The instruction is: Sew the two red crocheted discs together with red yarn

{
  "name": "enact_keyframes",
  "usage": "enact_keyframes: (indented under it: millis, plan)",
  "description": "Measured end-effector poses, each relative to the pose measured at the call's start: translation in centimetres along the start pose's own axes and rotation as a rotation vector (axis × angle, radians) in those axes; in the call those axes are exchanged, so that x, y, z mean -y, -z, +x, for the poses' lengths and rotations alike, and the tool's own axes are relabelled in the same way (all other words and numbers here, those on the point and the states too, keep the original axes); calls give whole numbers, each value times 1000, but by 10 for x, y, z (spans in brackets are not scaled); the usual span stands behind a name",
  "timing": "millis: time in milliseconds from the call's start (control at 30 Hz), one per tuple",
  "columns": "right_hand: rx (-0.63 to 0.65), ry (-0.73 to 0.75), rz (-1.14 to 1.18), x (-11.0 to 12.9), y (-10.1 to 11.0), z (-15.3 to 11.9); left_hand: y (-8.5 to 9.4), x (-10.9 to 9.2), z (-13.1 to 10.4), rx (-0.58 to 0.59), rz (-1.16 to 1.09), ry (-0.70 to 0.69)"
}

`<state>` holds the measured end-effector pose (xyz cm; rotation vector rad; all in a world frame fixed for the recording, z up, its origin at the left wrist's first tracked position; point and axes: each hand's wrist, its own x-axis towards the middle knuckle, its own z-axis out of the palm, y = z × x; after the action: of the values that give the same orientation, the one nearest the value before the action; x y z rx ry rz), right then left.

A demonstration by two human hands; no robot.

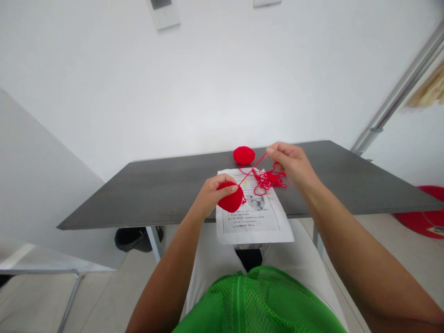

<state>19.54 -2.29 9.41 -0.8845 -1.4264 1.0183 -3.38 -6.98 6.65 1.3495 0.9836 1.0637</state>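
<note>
Red yarn ball [230, 201]: in the head view the left hand [211, 192] grips it over the printed sheet [255, 235]. A taut strand [253, 168] runs from it to the right hand [287, 159], pinched between thumb and finger, hands apart. The loose tangle [270, 179] lies between the hands, just beside the right; a second ball [243, 155] rests beyond them on the dark table [166, 189].

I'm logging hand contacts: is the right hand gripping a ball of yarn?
No, the right hand pinches a strand of yarn, while the left hand holds the red ball.
</note>
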Motion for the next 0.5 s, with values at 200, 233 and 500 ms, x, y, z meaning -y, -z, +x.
enact_keyframes:
  millis: [200, 233, 500]
  plan:
    - [35, -43, 8, 1, 2, 0, -1, -2, -2, -5, 18, -1]
    - [48, -42, 13, 1, 3, 0, -2, -3, -2, -10, 21, -1]
    - [145, -43, -131, -3, 3, -2, -6, -11, -6, -33, 140, -35]
